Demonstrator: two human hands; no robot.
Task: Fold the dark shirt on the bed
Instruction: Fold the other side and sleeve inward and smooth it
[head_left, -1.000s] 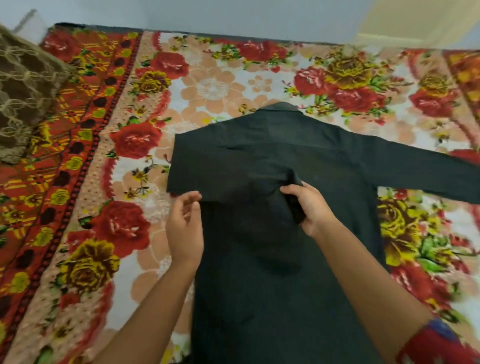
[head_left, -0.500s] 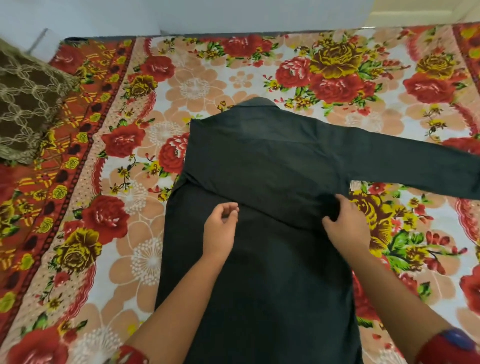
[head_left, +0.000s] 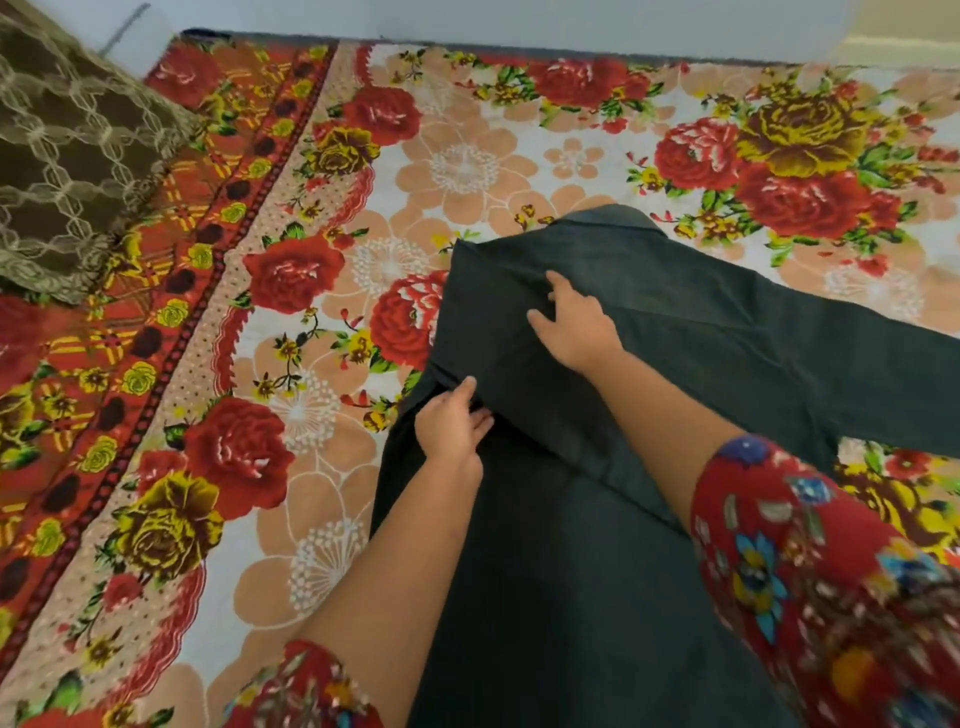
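Note:
The dark shirt (head_left: 571, 571) lies back up on the floral bedspread (head_left: 322, 467), collar toward the far wall. Its left sleeve is folded in across the back, and the right sleeve stretches out flat to the right edge of view. My left hand (head_left: 453, 422) rests on the lower edge of the folded sleeve near the shirt's left side, fingers together on the cloth. My right hand (head_left: 574, 327) lies flat with spread fingers on the folded part below the collar.
A brown patterned pillow (head_left: 67, 156) sits at the far left of the bed. The wall (head_left: 467, 21) runs along the bed's far edge. Bedspread is bare to the left of the shirt.
My right hand let go of the sleeve cuff and moved up and left onto the folded part. My left hand shifted to the fold's lower left edge. The view turned right.

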